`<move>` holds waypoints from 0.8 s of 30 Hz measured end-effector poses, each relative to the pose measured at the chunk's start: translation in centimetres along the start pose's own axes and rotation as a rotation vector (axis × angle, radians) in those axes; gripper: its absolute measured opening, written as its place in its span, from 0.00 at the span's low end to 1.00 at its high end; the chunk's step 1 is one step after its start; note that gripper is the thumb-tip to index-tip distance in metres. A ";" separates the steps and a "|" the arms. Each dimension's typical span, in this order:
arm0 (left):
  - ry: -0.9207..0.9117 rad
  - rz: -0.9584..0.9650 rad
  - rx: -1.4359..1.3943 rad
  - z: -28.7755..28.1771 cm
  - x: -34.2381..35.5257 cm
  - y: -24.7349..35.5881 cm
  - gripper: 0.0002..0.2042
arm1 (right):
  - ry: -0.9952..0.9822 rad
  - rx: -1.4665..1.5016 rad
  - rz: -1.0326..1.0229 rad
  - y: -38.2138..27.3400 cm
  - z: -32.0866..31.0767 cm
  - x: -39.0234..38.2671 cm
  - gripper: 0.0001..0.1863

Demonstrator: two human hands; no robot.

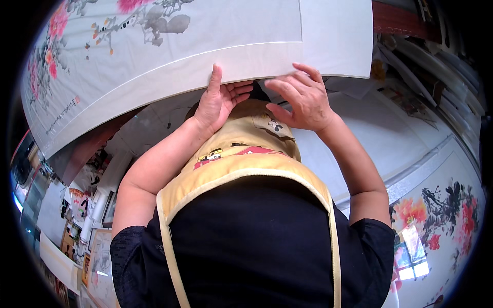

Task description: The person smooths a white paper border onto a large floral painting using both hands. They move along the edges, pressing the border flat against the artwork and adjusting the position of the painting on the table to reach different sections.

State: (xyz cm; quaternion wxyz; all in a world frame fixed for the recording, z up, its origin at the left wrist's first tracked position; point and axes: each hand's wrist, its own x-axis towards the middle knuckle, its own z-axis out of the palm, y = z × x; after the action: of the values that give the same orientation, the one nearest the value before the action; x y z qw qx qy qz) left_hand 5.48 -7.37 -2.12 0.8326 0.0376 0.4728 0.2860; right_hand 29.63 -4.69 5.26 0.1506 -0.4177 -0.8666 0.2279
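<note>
A large mounted flower painting (251, 23) on white paper or silk, with pink blossoms and grey leaves, spans the upper part of the view. Its pale front border (169, 72) curves toward me. At that edge my left hand (218, 102) has its thumb over the upper face and its fingers under the border, loosely closed around it. My right hand (303, 97) is at the same edge farther right, fingers apart and thumb spread, slightly blurred at the tips. Nothing shows in its grasp, and whether its fingertips touch the border I cannot tell.
Behind me on the right lies another flower painting (436, 226) under a glossy surface with window reflections. Long rolls or sheets (436, 77) are stacked at the far right. Rolled tubes (92, 215) and frames (100, 262) crowd the left. My yellow apron (246, 159) is close below the edge.
</note>
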 end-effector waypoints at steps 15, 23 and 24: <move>0.004 0.016 0.003 0.0 0.1 0.0 0.47 | -0.152 0.068 0.038 0.6 -0.4 -1.2 0.19; 0.005 -0.003 0.006 -0.1 0.0 -0.3 0.48 | -0.462 0.026 -0.197 0.5 1.6 -1.8 0.42; 0.004 -0.011 0.003 -0.1 0.0 -0.5 0.48 | -0.557 0.092 -0.335 0.8 1.6 -2.1 0.40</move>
State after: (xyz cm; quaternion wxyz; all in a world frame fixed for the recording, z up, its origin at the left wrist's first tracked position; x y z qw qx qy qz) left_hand 5.61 -7.79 -2.28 0.8332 0.0355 0.4751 0.2807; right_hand 30.69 -6.31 3.36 -0.0381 -0.1836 -0.9199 0.3445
